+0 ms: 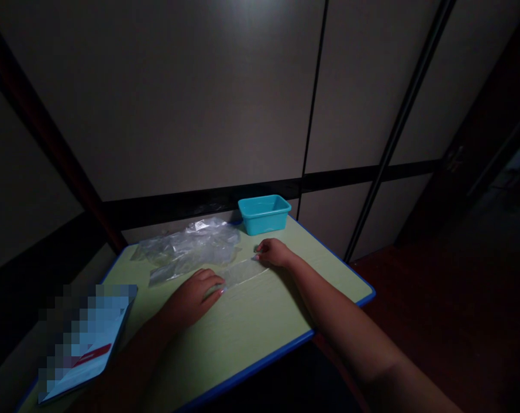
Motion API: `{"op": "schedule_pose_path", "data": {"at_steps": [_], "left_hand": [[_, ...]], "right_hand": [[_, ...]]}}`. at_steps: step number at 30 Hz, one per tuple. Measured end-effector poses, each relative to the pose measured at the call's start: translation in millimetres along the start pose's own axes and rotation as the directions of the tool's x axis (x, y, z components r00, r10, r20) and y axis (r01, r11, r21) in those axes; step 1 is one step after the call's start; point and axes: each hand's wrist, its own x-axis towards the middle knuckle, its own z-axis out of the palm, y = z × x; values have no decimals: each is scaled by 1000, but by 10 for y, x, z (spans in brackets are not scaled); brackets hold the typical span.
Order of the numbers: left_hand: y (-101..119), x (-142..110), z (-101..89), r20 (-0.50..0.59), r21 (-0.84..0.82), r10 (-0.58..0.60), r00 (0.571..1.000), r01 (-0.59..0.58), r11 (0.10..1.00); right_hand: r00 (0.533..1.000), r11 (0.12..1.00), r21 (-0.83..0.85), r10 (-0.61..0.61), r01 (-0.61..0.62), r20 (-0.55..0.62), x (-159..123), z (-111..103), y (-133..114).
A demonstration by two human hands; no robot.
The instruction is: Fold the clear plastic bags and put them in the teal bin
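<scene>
A small, clear plastic bag (246, 273) lies stretched between my two hands, just over the table top. My left hand (197, 293) holds its left end, with thumb and fingers curved around the edge. At the opposite end, my right hand (274, 252) is closed in a pinch on the bag's upper corner. Behind my left hand spreads a crumpled pile of clear plastic bags (191, 246). A turquoise plastic basket (266, 222) stands upright beyond my right hand, apart from it.
The pale green table (251, 332) has a blue edge. At its left side lies a flat tablet-like object (100, 338), partly blurred out. Cabinet panels (208, 115) rise right behind the table. Dark reddish floor (397, 287) shows on the right.
</scene>
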Motion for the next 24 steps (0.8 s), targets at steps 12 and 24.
{"op": "schedule_pose_path", "data": {"at_steps": [12, 24], "left_hand": [[-38, -5, 35, -22, 4, 23, 999, -23, 1000], [-28, -5, 13, -53, 57, -2, 999, 5, 998]], "right_hand": [[978, 976, -127, 161, -178, -134, -48, -104, -13], [1000, 943, -331, 9, -16, -21, -110, -87, -23]]}}
